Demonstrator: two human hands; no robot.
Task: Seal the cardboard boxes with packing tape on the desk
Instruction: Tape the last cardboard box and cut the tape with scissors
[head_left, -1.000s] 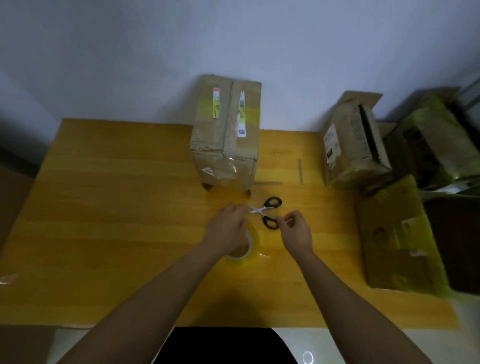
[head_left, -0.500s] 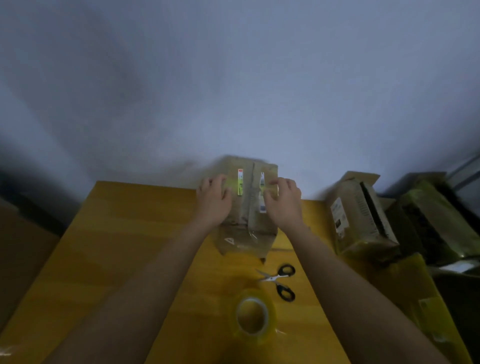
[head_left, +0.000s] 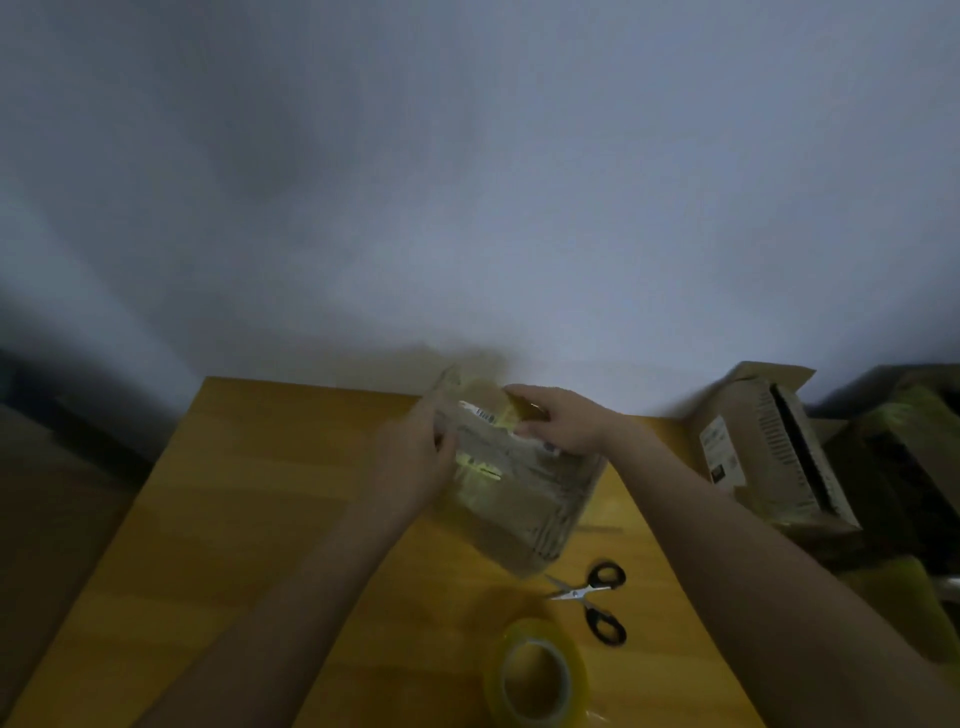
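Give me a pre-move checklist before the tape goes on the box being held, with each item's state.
1. Brown cardboard box held on both sides: ok. The left hand is against its left side, the right hand grips its top far edge.
2. Box resting flat on the yellow wooden desk: not ok, it is tilted.
3. Top flaps closed: cannot tell, the box is blurred.
4. Clear roll of packing tape within reach: ok, on the desk nearest the person.
5. Black-handled scissors within reach: ok, beside the roll.
6. A hand free for the tape: not ok, both are on the box.
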